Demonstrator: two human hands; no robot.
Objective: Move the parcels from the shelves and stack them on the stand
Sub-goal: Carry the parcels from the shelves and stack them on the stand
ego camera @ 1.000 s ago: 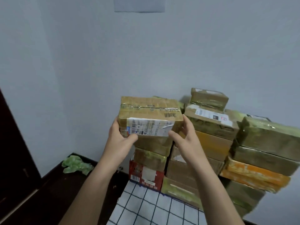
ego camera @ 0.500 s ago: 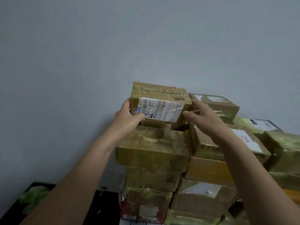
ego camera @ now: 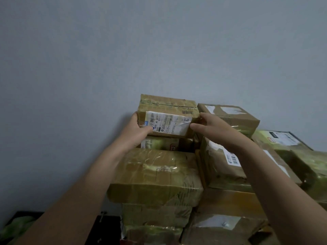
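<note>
A taped brown parcel with a white shipping label (ego camera: 168, 114) sits on top of the left column of stacked parcels, against the grey wall. My left hand (ego camera: 137, 131) grips its left end, thumb over the label's lower corner. My right hand (ego camera: 211, 129) holds its right end, with thumb and fingers at the parcel's right corner. Under it lies a smaller labelled parcel (ego camera: 159, 144), and in front of that a big tape-wrapped parcel (ego camera: 155, 175). The stand itself is hidden beneath the pile.
A second box (ego camera: 230, 115) stands right beside the held parcel. More parcels (ego camera: 286, 149) fill the right side in several layers. A dark ledge (ego camera: 104, 228) with a green crumpled thing (ego camera: 16, 228) lies at the lower left. The grey wall (ego camera: 159, 50) is close behind.
Both hands have carried the labelled parcel up and back onto the top of the left column. The view has moved closer and higher over the pile.
</note>
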